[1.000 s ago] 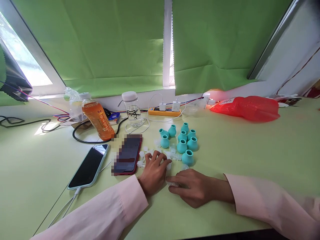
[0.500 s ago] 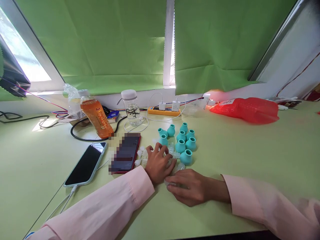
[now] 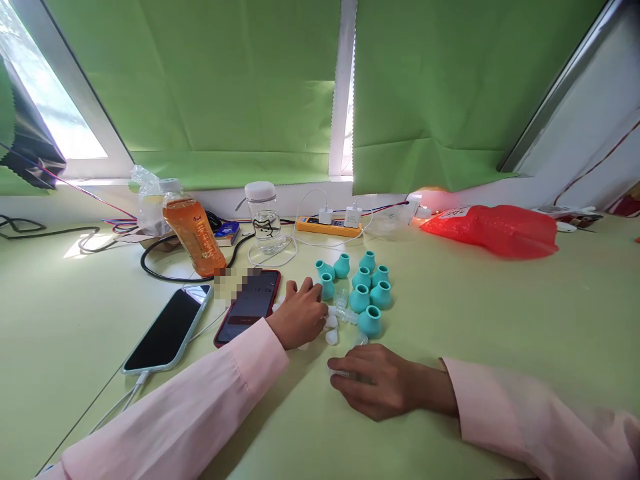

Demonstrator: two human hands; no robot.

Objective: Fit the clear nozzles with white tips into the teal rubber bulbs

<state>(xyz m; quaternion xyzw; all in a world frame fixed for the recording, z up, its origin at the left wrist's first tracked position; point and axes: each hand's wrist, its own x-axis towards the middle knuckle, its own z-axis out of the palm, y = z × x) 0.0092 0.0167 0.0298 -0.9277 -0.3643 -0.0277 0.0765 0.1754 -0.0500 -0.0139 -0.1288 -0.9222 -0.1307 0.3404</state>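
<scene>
My left hand (image 3: 299, 315) lies knuckles up on the pale green table (image 3: 500, 313), fingers curled over several small clear plastic pieces (image 3: 332, 322) beside a red phone (image 3: 249, 305). Whether it holds one of them is hidden. My right hand (image 3: 376, 380) rests nearer to me, fingers closed on a small clear plastic piece (image 3: 336, 369) that peeks out at its fingertips. Just beyond both hands stands a cluster of several teal rubber bulbs (image 3: 361, 288), none touched by either hand.
A second phone (image 3: 169, 327) on a white cable lies at the left. Behind stand an orange drink bottle (image 3: 193, 230), a clear jar with a white lid (image 3: 263, 217), an orange power strip (image 3: 327, 225) with chargers, black cables and a red plastic bag (image 3: 493, 229).
My left hand has slid left and away from me across the clear pieces, toward the red phone. My right hand has stayed almost still. The view has tilted slightly.
</scene>
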